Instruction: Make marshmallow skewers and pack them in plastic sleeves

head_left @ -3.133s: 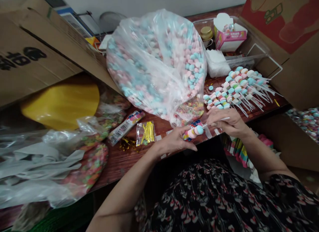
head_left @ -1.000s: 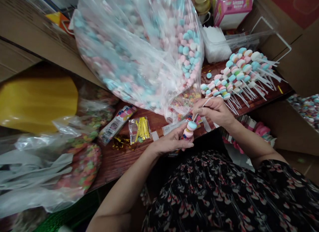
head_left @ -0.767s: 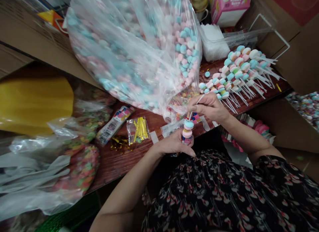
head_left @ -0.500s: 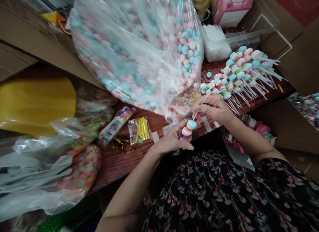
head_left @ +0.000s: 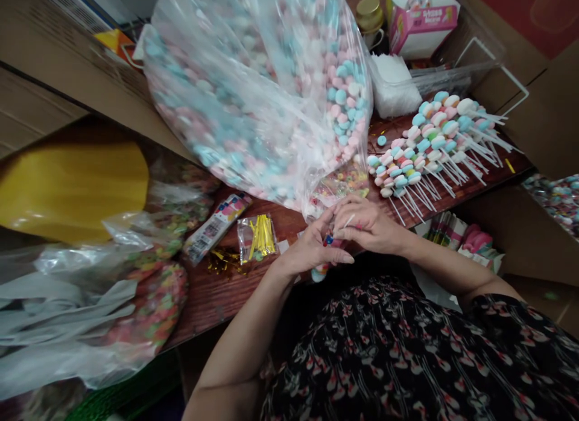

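Between my hands is a candy skewer in a small clear printed bag, mostly covered by fingers; its blue candy end (head_left: 319, 272) shows below my left palm. My left hand (head_left: 307, 250) is closed round the bagged candy, thumb stretched along the near side. Over the top, my right hand (head_left: 368, 225) has its fingers bent at the bag's mouth, where a short bit of the white stick (head_left: 349, 220) pokes out. Just beyond the hands lies an open bag of ring-shaped gummies (head_left: 346, 183). To the right rests a pile of finished candy skewers (head_left: 427, 140) with white sticks.
A huge clear bag of pastel candies (head_left: 253, 95) fills the back. Left of my hands lie a pack of gold twist ties (head_left: 257, 237) and a stack of printed bags (head_left: 217, 228). More gummies (head_left: 149, 306) sit far left. A pink box (head_left: 423, 26) stands at the back right.
The candy skewer has slid down into the small bag, out of sight behind my fingers. My right hand has moved down and left, against my left hand. The view has shifted slightly.
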`<state>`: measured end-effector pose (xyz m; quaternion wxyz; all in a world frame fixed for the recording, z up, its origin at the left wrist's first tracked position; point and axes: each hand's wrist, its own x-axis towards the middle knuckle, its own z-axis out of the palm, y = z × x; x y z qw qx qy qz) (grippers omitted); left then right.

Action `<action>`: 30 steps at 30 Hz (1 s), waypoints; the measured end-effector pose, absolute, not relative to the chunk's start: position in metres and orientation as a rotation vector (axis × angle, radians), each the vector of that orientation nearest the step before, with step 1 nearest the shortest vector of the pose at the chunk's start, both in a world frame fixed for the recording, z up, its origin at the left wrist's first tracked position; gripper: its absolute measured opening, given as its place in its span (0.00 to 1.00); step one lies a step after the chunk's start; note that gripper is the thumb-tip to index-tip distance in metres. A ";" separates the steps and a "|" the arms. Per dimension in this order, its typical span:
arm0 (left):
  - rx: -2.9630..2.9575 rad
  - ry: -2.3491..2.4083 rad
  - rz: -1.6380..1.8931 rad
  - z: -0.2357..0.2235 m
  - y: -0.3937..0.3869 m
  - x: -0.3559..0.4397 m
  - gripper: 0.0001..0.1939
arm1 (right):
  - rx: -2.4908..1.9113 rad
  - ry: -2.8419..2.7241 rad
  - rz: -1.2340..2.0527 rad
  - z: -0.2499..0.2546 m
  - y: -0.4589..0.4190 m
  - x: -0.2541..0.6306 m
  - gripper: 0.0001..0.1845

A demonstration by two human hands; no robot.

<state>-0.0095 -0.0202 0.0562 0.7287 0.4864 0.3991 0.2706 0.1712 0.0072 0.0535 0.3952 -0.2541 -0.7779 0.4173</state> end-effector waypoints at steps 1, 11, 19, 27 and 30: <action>1.051 0.876 0.615 0.056 -0.020 -0.009 0.57 | -0.647 -1.990 1.012 0.049 0.004 0.168 0.09; 1.011 0.848 0.649 0.053 -0.026 -0.029 0.35 | -0.661 -1.536 1.373 0.040 0.008 0.180 0.09; 0.811 0.982 0.665 0.038 -0.039 -0.018 0.18 | -0.600 -1.637 1.307 0.037 0.005 0.170 0.11; 0.861 1.074 0.716 0.042 -0.039 -0.014 0.20 | -0.915 -1.527 1.244 0.033 -0.012 0.168 0.14; 1.025 1.065 0.582 0.049 -0.034 -0.016 0.21 | -0.995 -1.482 1.097 0.032 -0.013 0.159 0.17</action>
